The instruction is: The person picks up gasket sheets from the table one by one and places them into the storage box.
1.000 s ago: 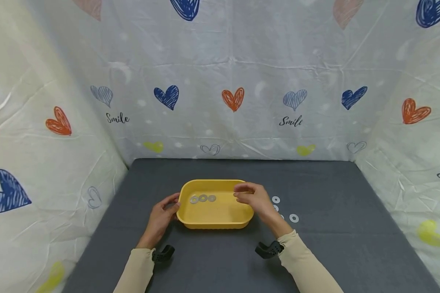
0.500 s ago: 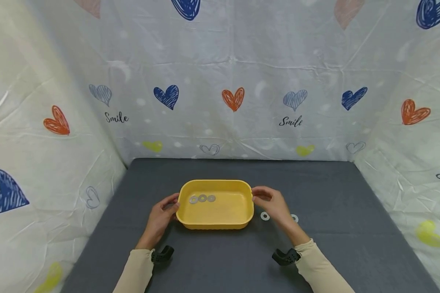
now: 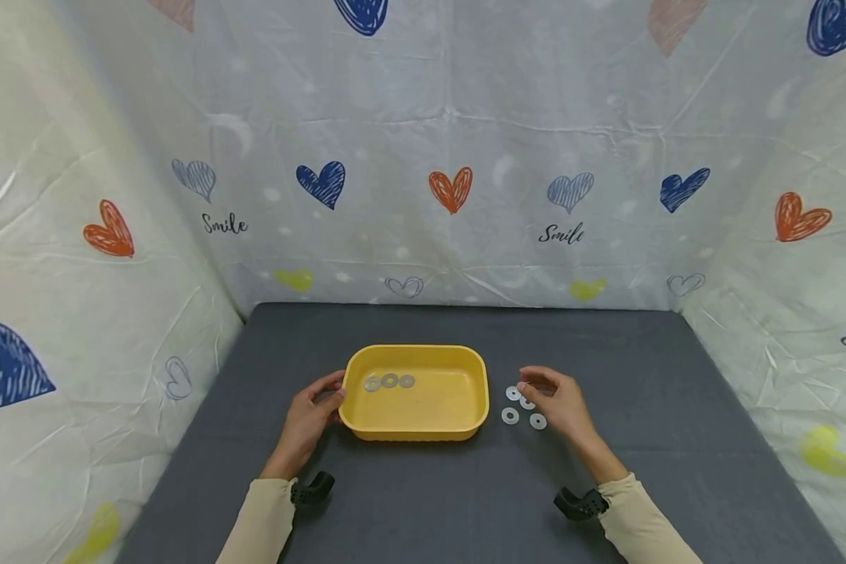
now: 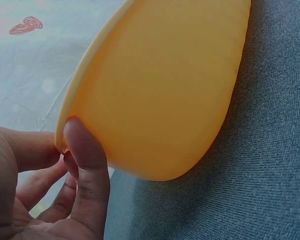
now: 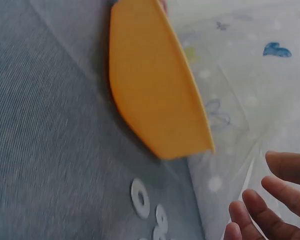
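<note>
My left hand (image 3: 310, 423) pinches the left rim of a shallow yellow tray (image 3: 416, 427), thumb outside against its wall, as the left wrist view shows. Inside the tray, three flat metal washers (image 3: 390, 381) lie in a row toward the left. On the table to the tray's right is a loose group of several more washers (image 3: 510, 416). Over this group hovers my right hand (image 3: 560, 403), partly covering one washer in the head view. Its fingers (image 5: 260, 207) are spread and loosely bent in the right wrist view, with nothing seen between them.
A dark grey cloth (image 3: 409, 501) covers the table. Pale curtains (image 3: 451, 94) printed with hearts stand behind it and along both sides. Black bands (image 3: 581, 505) sit on both wrists.
My right hand has moved right, from above the tray's right end, past its rim, to above the loose washers. The left hand and the tray have stayed in place.
</note>
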Demonstrator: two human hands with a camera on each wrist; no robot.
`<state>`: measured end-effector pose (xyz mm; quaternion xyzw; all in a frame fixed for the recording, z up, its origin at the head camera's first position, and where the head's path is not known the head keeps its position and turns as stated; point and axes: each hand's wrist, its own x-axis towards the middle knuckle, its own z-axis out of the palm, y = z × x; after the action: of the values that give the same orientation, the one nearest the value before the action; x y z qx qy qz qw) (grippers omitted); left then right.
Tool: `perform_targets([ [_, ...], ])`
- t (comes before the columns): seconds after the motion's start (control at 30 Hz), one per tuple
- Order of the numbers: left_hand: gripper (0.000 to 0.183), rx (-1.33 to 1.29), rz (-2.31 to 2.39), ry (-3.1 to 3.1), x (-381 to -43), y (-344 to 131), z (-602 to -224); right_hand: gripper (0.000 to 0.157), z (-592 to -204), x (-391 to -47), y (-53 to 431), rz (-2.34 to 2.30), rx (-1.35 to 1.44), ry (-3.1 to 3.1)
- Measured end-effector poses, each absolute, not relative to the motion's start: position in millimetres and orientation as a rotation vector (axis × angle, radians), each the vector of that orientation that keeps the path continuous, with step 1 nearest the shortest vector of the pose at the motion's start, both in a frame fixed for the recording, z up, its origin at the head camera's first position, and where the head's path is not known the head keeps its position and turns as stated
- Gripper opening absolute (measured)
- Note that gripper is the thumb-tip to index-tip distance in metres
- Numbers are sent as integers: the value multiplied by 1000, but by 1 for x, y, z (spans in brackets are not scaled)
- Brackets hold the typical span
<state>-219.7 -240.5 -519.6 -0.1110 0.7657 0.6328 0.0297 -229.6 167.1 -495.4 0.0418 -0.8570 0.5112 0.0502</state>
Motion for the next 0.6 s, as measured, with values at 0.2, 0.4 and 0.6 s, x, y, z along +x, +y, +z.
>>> perform_targets([
  [0.2,43,-342,1951,2371,-219,-240,-521,32,-503,-228,180,1507,65,-2628],
  [0.4,42,-343,1960,2364,-221,-241,-522,33,-512,-227,194,1432,52,-2673],
  [0.6,43,-340,1959,2361,-220,-242,-522,36,-521,-227,206,1422,18,-2694],
])
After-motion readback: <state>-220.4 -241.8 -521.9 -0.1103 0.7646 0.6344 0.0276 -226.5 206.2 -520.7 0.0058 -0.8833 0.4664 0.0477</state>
